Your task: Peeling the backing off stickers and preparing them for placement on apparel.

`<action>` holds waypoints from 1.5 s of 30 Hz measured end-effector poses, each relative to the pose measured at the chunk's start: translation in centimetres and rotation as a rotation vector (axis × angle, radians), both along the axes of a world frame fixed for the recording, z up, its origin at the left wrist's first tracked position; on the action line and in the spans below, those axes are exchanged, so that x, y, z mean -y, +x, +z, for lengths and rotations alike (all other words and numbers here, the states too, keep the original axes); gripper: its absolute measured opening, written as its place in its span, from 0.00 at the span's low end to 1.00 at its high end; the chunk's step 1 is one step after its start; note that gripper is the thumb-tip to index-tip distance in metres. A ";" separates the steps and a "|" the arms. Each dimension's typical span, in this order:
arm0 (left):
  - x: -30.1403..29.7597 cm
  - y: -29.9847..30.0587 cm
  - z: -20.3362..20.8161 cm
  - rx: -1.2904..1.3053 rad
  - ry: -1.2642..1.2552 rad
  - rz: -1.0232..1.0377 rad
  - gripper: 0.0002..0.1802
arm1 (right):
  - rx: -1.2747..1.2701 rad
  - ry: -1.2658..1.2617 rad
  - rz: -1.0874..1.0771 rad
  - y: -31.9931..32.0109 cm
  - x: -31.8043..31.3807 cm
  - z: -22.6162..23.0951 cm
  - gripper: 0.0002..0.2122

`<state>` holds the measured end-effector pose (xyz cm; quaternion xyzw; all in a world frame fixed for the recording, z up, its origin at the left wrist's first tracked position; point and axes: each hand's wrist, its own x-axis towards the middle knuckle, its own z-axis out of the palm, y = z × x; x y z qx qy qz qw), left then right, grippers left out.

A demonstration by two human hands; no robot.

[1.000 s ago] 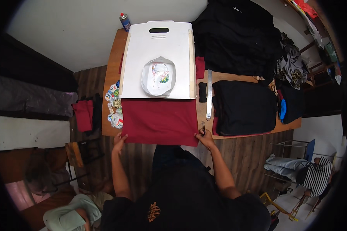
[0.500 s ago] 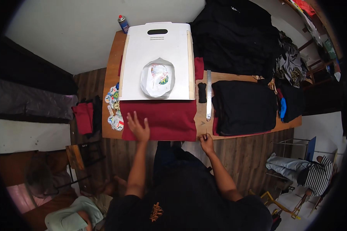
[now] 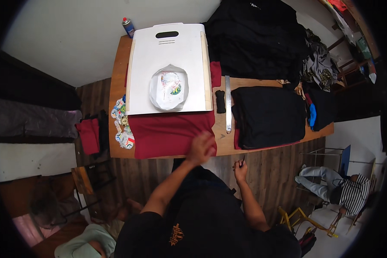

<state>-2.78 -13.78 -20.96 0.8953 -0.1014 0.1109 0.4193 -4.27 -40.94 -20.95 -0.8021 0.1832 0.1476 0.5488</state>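
Hands over dark red folded cloth (image 3: 170, 131): we are laying our left hand (image 3: 201, 147), blurred and seemingly flat, on its right corner near the wooden tabletop (image 3: 221, 144) edge, long axis running left-right, while our right hand (image 3: 240, 168) is pinching something small and dark, clear of the edge.

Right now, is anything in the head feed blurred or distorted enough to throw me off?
Head view: the left hand is motion-smeared over the red cloth; the right hand is sharp. Fisheye bends the table edge and darkens the corners. Even light, no glare on the white board.
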 end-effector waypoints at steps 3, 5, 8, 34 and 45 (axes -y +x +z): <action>-2.4 3.4 -0.8 0.027 0.160 0.559 0.37 | -0.006 0.006 0.010 -0.3 -0.4 0.1 0.07; -1.5 4.6 -1.9 -0.087 0.294 0.601 0.37 | -0.025 0.041 0.018 0.0 -1.1 0.3 0.07; 2.0 1.5 -2.3 -0.223 0.126 -0.637 0.26 | -0.035 0.092 0.021 -0.6 -1.9 0.4 0.08; -12.5 -6.2 -3.3 -0.068 0.401 0.698 0.23 | 0.415 -0.223 0.775 2.5 -11.8 0.6 0.13; -4.9 -2.9 -0.7 -0.099 0.137 0.143 0.22 | 0.213 0.020 0.331 0.8 -9.8 -1.9 0.07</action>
